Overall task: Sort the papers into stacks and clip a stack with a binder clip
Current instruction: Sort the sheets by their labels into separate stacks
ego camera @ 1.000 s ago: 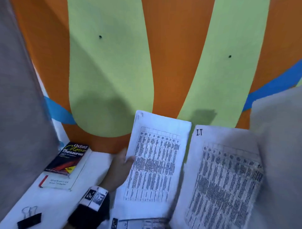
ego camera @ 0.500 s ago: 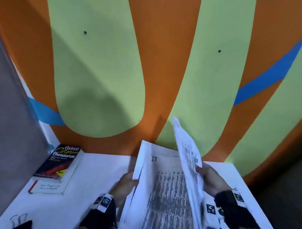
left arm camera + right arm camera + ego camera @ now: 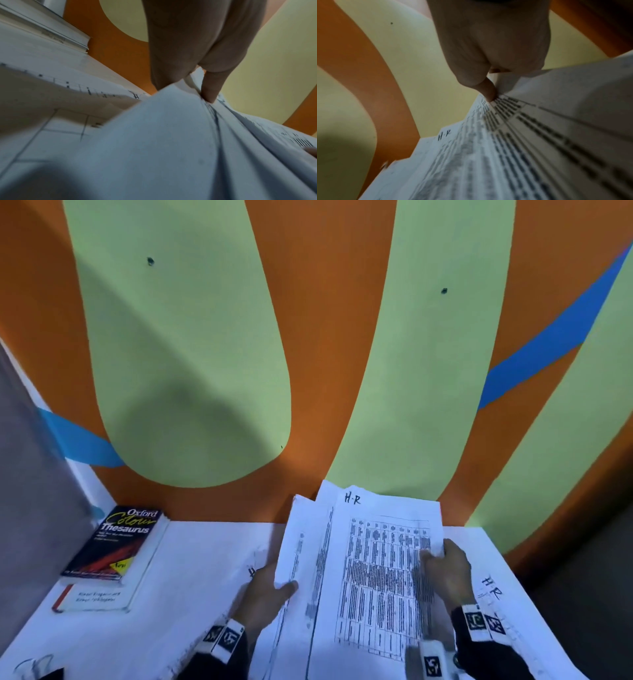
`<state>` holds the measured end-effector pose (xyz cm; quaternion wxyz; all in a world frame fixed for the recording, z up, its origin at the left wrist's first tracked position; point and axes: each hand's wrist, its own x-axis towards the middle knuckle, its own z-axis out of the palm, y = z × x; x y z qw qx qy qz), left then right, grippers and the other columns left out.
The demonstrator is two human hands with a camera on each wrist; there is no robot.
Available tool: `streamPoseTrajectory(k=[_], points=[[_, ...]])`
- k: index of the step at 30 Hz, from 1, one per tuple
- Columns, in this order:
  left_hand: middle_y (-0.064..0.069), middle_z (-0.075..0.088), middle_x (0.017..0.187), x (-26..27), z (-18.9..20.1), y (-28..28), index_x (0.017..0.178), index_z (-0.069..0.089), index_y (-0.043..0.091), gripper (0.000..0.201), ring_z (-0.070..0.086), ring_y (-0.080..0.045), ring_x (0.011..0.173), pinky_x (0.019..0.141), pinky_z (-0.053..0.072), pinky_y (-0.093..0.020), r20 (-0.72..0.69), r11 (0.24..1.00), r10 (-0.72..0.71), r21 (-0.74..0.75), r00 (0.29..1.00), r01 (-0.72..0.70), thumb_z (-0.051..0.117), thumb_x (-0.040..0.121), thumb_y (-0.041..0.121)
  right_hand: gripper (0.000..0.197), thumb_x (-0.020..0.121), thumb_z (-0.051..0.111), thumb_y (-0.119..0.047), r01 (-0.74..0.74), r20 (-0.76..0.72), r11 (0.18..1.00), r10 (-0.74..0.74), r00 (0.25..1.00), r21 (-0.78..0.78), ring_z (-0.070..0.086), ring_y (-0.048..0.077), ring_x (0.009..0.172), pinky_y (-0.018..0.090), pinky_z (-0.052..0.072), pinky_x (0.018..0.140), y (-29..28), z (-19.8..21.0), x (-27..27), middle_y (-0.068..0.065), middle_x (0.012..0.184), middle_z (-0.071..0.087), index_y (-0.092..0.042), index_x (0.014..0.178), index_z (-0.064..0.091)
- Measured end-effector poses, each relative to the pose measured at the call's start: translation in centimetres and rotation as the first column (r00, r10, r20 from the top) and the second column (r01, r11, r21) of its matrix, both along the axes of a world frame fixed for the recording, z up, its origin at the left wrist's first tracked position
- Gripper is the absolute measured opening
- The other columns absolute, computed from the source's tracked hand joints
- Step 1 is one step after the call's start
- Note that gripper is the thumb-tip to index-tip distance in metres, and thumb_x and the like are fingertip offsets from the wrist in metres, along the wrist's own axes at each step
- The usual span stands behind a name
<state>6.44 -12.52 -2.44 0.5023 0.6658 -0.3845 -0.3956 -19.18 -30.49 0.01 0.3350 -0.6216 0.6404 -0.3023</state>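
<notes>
white table [image 3: 191,570] — papers [image 3: 373,570] between both hands

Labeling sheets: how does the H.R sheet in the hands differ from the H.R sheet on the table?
The held H.R sheet is gripped by left hand and right hand, atop a sheaf; the table H.R sheet lies flat. Held one shows its printed table; the table one is mostly covered. Both white, handwritten H.R.
</notes>
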Motion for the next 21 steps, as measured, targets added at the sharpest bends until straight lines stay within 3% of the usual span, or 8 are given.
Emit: streamPoseTrajectory(k=[3, 7, 10, 13, 15, 16, 18, 21], points=[[0.014, 0.065, 0.114, 0.8, -0.8, 0.4, 0.122, 0.057, 0.024, 0.036, 0.060, -0.009, 0.109, 0.091, 0.044, -0.024, -0.107, 0.996, 0.090, 0.035, 0.990, -0.087, 0.054, 0.091, 0.005, 0.017, 0.084, 0.066, -0.015, 0.005, 0.005, 0.990, -0.006, 1.000, 0.138, 0.058, 0.030, 0.072, 0.038, 0.047, 0.067, 0.6, -1.3, -0.8, 0.015, 0.075, 0.061, -0.003, 0.076, 0.056], [0.010, 0.057, 0.127, 0.6, -1.4, 0.8, 0.126, 0.051, 0.023, 0.036, 0.052, -0.016, 0.113, 0.105, 0.036, -0.037, -0.196, 0.987, 0.045, 0.158, 0.980, -0.014, 0.057, 0.091, 0.030, 0.033, 0.079, 0.074, -0.022, -0.181, 0.006, 0.935, 0.189, 0.982, 0.305, 0.047, 0.019, 0.064, 0.030, 0.035, 0.060, 2.6, -2.2, 0.0, 0.009, 0.069, 0.049, -0.008, 0.075, 0.044], [0.017, 0.052, 0.128, 0.2, -2.2, 0.8, 0.133, 0.040, 0.032, 0.074, 0.050, -0.012, 0.120, 0.111, 0.034, -0.041, -0.185, 0.971, -0.051, 0.221, 0.982, 0.092, 0.073, 0.071, 0.053, 0.064, 0.056, 0.076, -0.066, -0.260, -0.074, 0.906, 0.300, 0.951, 0.334, 0.036, 0.006, 0.052, 0.021, 0.027, 0.048, 3.0, -3.2, 1.2, -0.004, 0.060, 0.040, -0.022, 0.065, 0.031], [0.012, 0.063, 0.118, -0.3, -3.0, 0.7, 0.130, 0.046, 0.027, 0.073, 0.060, -0.012, 0.106, 0.103, 0.044, -0.042, -0.048, 0.960, -0.056, 0.272, 0.997, 0.067, 0.080, 0.065, 0.033, 0.082, 0.020, 0.045, -0.098, -0.374, -0.048, 0.853, 0.418, 0.907, 0.363, 0.029, -0.002, 0.056, 0.017, 0.024, 0.048, 2.5, -6.0, 1.7, -0.011, 0.064, 0.034, -0.030, 0.065, 0.034], [0.005, 0.062, 0.125, -0.4, -2.5, 0.7, 0.122, 0.050, 0.030, 0.057, 0.060, -0.015, 0.107, 0.101, 0.045, -0.041, 0.017, 0.970, -0.040, 0.241, 0.999, 0.035, 0.074, 0.071, 0.025, 0.097, 0.044, 0.063, -0.085, -0.386, -0.012, 0.841, 0.422, 0.907, 0.379, 0.052, 0.005, 0.080, 0.021, 0.044, 0.067, 3.9, -3.4, 2.2, -0.009, 0.093, 0.053, -0.018, 0.113, 0.054], [0.006, 0.062, 0.127, -0.4, -1.7, 0.8, 0.119, 0.050, 0.036, 0.050, 0.060, -0.015, 0.109, 0.102, 0.044, -0.041, 0.022, 0.981, -0.038, 0.192, 0.999, 0.034, 0.071, 0.076, 0.022, 0.100, 0.063, 0.072, -0.066, -0.362, -0.004, 0.852, 0.393, 0.920, 0.378, 0.054, 0.016, 0.111, 0.031, 0.045, 0.089, 4.6, -2.0, 2.4, -0.001, 0.126, 0.052, -0.012, 0.139, 0.037], [0.012, 0.062, 0.127, -0.4, 0.5, 1.2, 0.120, 0.052, 0.040, 0.045, 0.060, -0.012, 0.113, 0.104, 0.043, -0.042, -0.001, 0.995, -0.066, 0.072, 0.998, 0.066, 0.068, 0.082, 0.021, 0.096, 0.082, 0.073, -0.032, -0.351, 0.234, 0.844, 0.275, 0.932, 0.406, 0.024, 0.027, 0.144, 0.042, 0.029, 0.113, 5.4, -0.4, 2.3, 0.007, 0.158, 0.017, -0.014, 0.152, 0.010], [0.013, 0.067, 0.120, -0.7, 4.6, 1.8, 0.120, 0.055, 0.034, 0.037, 0.062, -0.010, 0.112, 0.098, 0.047, -0.037, -0.088, 0.990, -0.101, -0.110, 0.991, 0.091, 0.061, 0.089, 0.016, 0.087, 0.083, 0.071, -0.013, -0.486, 0.683, 0.790, 0.120, 0.720, 0.373, 0.027, 0.027, 0.143, 0.041, 0.030, 0.113, 6.0, 1.9, 1.6, 0.000, 0.155, 0.024, -0.017, 0.150, 0.016]])
